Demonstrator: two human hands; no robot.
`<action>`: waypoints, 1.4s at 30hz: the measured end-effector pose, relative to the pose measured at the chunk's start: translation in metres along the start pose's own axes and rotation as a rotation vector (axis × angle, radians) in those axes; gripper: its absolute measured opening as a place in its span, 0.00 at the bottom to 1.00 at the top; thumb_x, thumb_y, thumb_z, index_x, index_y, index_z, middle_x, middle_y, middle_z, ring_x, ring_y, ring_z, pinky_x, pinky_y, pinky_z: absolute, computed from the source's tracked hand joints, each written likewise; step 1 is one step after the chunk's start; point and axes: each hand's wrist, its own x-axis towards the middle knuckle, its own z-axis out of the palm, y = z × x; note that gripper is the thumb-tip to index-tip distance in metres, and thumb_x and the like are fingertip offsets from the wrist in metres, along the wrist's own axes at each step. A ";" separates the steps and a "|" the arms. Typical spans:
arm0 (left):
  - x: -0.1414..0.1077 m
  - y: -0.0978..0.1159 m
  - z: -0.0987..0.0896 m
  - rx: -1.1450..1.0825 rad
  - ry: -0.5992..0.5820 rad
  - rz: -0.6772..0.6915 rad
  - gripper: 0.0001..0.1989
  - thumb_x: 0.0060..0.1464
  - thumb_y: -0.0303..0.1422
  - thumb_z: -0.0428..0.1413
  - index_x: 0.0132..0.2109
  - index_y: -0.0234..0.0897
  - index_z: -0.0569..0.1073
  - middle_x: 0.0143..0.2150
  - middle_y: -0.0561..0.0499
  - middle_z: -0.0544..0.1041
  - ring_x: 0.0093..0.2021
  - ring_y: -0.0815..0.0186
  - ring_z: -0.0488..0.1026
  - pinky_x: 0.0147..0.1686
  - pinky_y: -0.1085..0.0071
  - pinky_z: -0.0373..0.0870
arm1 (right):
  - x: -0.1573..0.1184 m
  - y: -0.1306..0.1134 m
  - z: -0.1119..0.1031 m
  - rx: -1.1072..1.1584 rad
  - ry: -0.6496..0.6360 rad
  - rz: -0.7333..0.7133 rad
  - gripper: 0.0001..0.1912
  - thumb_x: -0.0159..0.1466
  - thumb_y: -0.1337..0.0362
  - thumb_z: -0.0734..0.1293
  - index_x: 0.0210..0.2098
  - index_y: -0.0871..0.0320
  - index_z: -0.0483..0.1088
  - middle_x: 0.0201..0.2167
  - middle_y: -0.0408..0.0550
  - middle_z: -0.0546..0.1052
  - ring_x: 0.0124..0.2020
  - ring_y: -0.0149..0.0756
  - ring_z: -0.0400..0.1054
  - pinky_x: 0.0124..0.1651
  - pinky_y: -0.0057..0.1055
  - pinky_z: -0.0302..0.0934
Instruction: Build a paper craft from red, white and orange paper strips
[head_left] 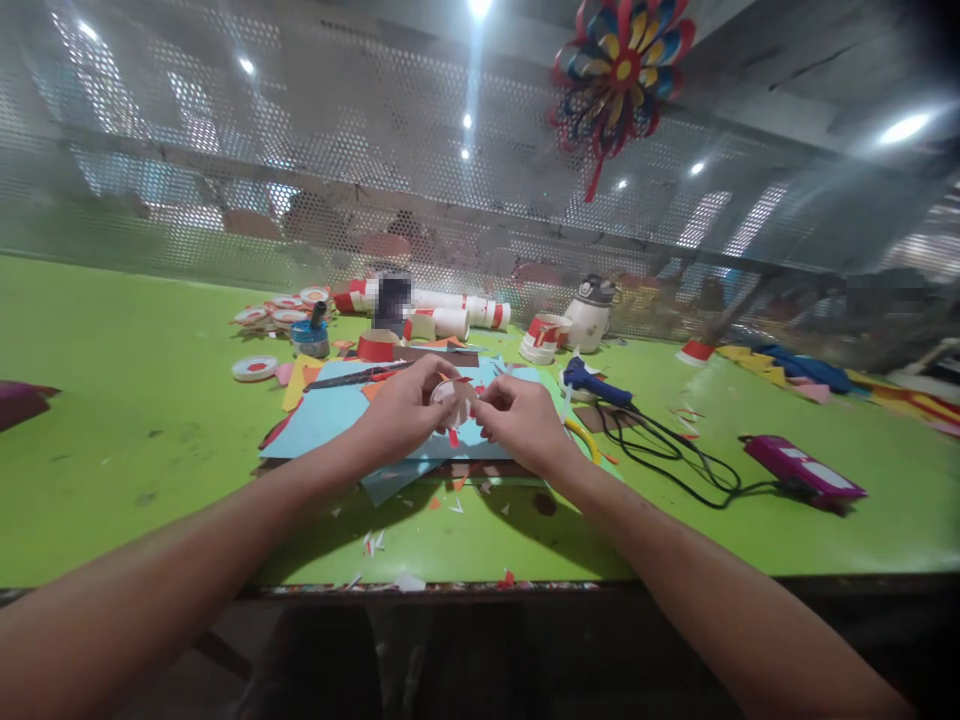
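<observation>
Above the light blue paper sheets, my left hand pinches a small round white piece with red bits. My right hand is closed at the right side of that piece, thumb and forefinger pressed together. Whatever small thing lies between those right fingertips is too blurred to make out. Behind my left hand a dark strip rests on the papers. Yellow-handled scissors lie partly on the papers, just right of my right wrist.
A blue glue gun with a black cable lies at the right, near a purple box. Farther back stand a blue jar, a red-and-white cup, a white jug and white tubes. Paper scraps dot the green table.
</observation>
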 end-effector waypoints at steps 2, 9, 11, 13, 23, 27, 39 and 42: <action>0.001 0.001 -0.002 0.071 0.051 0.020 0.08 0.55 0.34 0.51 0.41 0.36 0.68 0.29 0.52 0.72 0.26 0.68 0.68 0.26 0.71 0.65 | -0.003 -0.002 0.001 -0.017 -0.001 -0.044 0.07 0.53 0.67 0.66 0.20 0.57 0.65 0.17 0.42 0.71 0.22 0.32 0.65 0.28 0.29 0.58; -0.001 0.011 -0.003 0.073 -0.021 -0.004 0.06 0.52 0.32 0.51 0.35 0.35 0.70 0.29 0.52 0.72 0.28 0.67 0.68 0.27 0.73 0.62 | -0.007 -0.004 0.000 0.109 -0.014 -0.210 0.08 0.59 0.60 0.67 0.27 0.58 0.68 0.25 0.45 0.73 0.26 0.32 0.66 0.32 0.30 0.59; -0.002 0.012 -0.002 0.039 -0.048 -0.001 0.07 0.53 0.33 0.51 0.35 0.34 0.70 0.29 0.52 0.72 0.29 0.67 0.68 0.28 0.73 0.63 | -0.007 -0.004 -0.001 0.125 -0.018 -0.231 0.09 0.61 0.60 0.66 0.27 0.58 0.68 0.26 0.46 0.74 0.27 0.32 0.66 0.33 0.31 0.59; -0.003 0.013 -0.001 0.022 -0.056 -0.001 0.08 0.53 0.34 0.51 0.35 0.34 0.71 0.29 0.52 0.71 0.29 0.68 0.67 0.28 0.73 0.62 | -0.006 -0.003 -0.002 0.149 -0.014 -0.235 0.10 0.61 0.59 0.65 0.27 0.58 0.69 0.26 0.46 0.74 0.27 0.32 0.66 0.33 0.31 0.59; -0.005 0.017 -0.002 -0.081 -0.048 -0.005 0.07 0.51 0.32 0.53 0.36 0.34 0.72 0.29 0.53 0.71 0.27 0.70 0.66 0.24 0.75 0.62 | 0.006 0.007 -0.007 0.881 -0.343 0.206 0.15 0.49 0.57 0.76 0.24 0.59 0.69 0.21 0.40 0.70 0.23 0.28 0.63 0.31 0.30 0.61; -0.007 0.017 -0.001 -0.255 -0.102 -0.046 0.08 0.51 0.35 0.55 0.36 0.34 0.70 0.27 0.54 0.70 0.24 0.71 0.67 0.20 0.76 0.61 | 0.008 0.008 -0.009 1.060 -0.438 0.230 0.11 0.50 0.62 0.76 0.25 0.60 0.71 0.23 0.40 0.71 0.25 0.26 0.64 0.31 0.27 0.61; -0.008 0.020 -0.003 -0.421 -0.126 -0.071 0.09 0.51 0.33 0.57 0.36 0.37 0.64 0.23 0.58 0.68 0.20 0.74 0.65 0.18 0.78 0.60 | 0.006 0.008 -0.008 1.118 -0.509 0.212 0.06 0.55 0.65 0.73 0.29 0.59 0.72 0.23 0.39 0.70 0.24 0.25 0.64 0.31 0.25 0.63; -0.008 0.018 -0.002 -0.424 -0.120 -0.067 0.10 0.50 0.34 0.58 0.36 0.37 0.64 0.24 0.57 0.68 0.21 0.74 0.66 0.18 0.78 0.60 | 0.007 0.007 -0.008 1.107 -0.499 0.220 0.07 0.54 0.64 0.73 0.28 0.59 0.71 0.22 0.39 0.70 0.24 0.25 0.64 0.30 0.25 0.63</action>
